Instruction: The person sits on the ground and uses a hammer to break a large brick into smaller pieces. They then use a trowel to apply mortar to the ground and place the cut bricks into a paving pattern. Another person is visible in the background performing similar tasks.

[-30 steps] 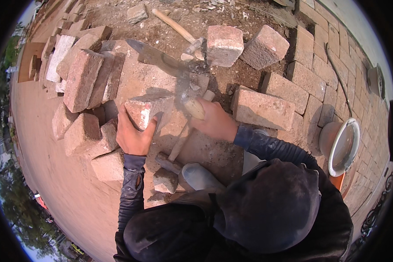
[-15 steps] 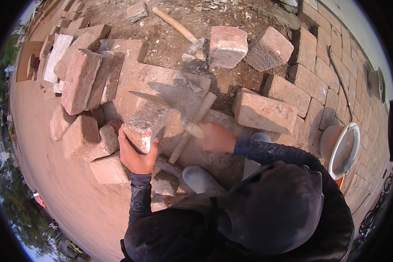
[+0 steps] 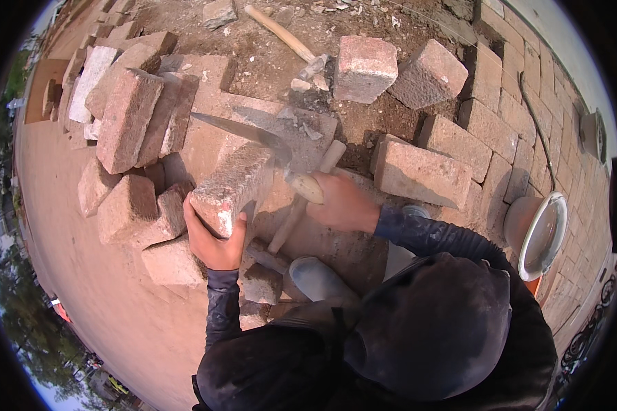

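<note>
My left hand [image 3: 214, 241] grips the near end of a rough reddish stone block [image 3: 234, 179], thumb on one side and fingers on the other. White flecks and a red mark show on the block's near face. In my right hand [image 3: 346, 204] is the pale handle of a trowel [image 3: 247, 133]. Its pointed metal blade reaches left over the far end of the block, apparently clear of its top. Below the trowel handle, a wooden shaft [image 3: 288, 225] lies slanting; what it belongs to is hidden.
Stacked stone blocks [image 3: 131, 123] stand at the left. A wooden-handled hammer [image 3: 281, 33] lies on the dirt at the far side. More blocks [image 3: 422, 175] and a laid block course [image 3: 487, 130] run along the right, near a bucket [image 3: 543, 233]. My shoe [image 3: 320, 279] is close below.
The trowel blade has swung up and away from me, rising off the block's top. My right hand has shifted slightly right and farther away. My left hand keeps its grip.
</note>
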`<state>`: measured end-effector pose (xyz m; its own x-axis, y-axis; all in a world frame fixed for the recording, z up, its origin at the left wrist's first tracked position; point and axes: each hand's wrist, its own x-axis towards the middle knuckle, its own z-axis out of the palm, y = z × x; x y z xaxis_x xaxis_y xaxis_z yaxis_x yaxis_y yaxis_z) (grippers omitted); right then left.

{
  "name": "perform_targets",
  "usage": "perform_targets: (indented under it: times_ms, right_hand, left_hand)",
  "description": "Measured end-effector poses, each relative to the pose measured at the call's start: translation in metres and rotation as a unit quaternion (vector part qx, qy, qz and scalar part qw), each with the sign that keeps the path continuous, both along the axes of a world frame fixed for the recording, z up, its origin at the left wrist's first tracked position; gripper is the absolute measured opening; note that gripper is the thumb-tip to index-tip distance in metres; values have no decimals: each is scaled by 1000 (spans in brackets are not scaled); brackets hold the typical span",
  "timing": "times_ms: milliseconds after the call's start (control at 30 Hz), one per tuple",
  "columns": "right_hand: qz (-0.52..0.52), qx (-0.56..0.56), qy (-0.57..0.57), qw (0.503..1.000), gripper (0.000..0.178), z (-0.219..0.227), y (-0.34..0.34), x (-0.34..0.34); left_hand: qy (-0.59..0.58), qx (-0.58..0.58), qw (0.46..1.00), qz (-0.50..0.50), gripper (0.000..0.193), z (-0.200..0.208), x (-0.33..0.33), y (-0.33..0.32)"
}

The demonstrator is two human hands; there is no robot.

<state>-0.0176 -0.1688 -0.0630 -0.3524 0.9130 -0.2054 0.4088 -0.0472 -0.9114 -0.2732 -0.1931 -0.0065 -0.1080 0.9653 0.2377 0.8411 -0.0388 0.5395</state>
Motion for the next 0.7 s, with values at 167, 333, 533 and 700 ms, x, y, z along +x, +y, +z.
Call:
perform_targets:
  times_ms: [167, 333, 533, 700]
  right_hand:
    - [23, -58, 11, 998, 34, -17, -7, 4]
    - [20, -25, -11, 999, 34, -13, 0, 1]
    - [-13, -27, 24, 999, 32, -1, -2, 0]
    - [14, -1, -44, 999, 34, -18, 1, 0]
  left_hand:
    - [-41, -6, 999, -3, 89, 1, 3, 1]
    - [-6, 2, 1000, -3, 89, -2, -3, -2]
    - [-18, -3, 1000, -1, 90, 0, 0, 0]
    - [8, -3, 1000, 0, 90, 1, 2, 3]
